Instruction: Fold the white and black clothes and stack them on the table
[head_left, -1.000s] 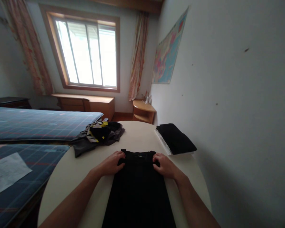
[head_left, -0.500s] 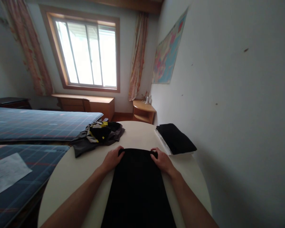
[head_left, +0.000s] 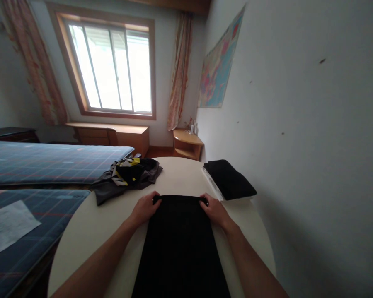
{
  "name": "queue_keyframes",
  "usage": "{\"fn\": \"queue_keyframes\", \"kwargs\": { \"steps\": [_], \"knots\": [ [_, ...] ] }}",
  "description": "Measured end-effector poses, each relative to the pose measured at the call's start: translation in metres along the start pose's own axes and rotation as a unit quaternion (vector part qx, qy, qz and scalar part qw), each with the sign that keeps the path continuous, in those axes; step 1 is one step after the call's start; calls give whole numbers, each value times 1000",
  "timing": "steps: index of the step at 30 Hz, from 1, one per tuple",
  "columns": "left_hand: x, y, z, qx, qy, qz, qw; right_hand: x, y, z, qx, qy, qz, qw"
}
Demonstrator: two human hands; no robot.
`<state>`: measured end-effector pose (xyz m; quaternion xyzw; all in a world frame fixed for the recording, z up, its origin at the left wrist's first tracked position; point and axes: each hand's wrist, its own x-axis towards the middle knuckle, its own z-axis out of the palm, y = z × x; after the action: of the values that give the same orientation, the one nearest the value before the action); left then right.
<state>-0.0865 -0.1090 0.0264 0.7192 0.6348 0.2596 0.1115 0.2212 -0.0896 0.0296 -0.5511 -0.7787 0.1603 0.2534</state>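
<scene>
A long black garment lies flat on the round cream table, its straight far edge looking like a waistband and its near end running out of view. My left hand pinches the far left corner between thumb and fingers. At the far right corner, my right hand grips the same edge, thumb on top. Between both hands the edge is stretched taut. Right of it sits a folded black cloth on a white, plastic-looking packet. Crumpled grey, black and yellow clothing lies at the far left.
Two blue plaid mattresses stand left of the table, the nearer one bearing a sheet of paper. A white wall runs close along the right. Wooden furniture stands below the window, with a small corner shelf beyond the table.
My hands have moved slightly apart, the right one a little rightward, and the garment's far edge looks straighter. Both hands keep their hold. The view has shifted slightly.
</scene>
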Motion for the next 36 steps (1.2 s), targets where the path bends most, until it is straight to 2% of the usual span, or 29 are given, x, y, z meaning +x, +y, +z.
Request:
{"fn": "queue_keyframes", "kwargs": {
  "steps": [5, 9, 12, 15, 17, 20, 22, 24, 28, 31, 36],
  "knots": [
    [0, 3, 9, -23, 26, -29, 999, 1, -1, 7, -20, 21, 3, 1000],
    [-5, 8, 15, -9, 71, 31, 997, 0, 1, 10, -17, 45, -16, 999],
    [-11, 16, 15, 16, 93, 93, 991, -2, 5, 11, -22, 37, -28, 999],
    [-18, 24, 15, 17, 44, 143, 989, -2, 6, 11, -44, 29, -19, 998],
    [-22, 27, 17, 22, -2, 159, 987, -2, 2, 8, -81, 46, -19, 996],
    [-25, 25, 23, 42, -50, 161, 985, -7, -16, 2, -127, 69, -32, 989],
    [-23, 22, 27, 51, -63, 160, 984, -15, -33, -1, -121, 53, -48, 990],
    [-19, 19, 29, 54, -58, 155, 985, -25, -50, 0, -99, 11, -68, 993],
    [-11, 23, 23, 59, 6, 125, 990, -39, -64, 8, -94, -59, -85, 990],
    [-10, 31, 14, 54, 30, 120, 991, -35, -57, 15, -103, -69, -83, 989],
    [-23, 42, 6, 23, -10, 155, 988, -14, -36, 18, -116, -60, -54, 990]
  ]
}}
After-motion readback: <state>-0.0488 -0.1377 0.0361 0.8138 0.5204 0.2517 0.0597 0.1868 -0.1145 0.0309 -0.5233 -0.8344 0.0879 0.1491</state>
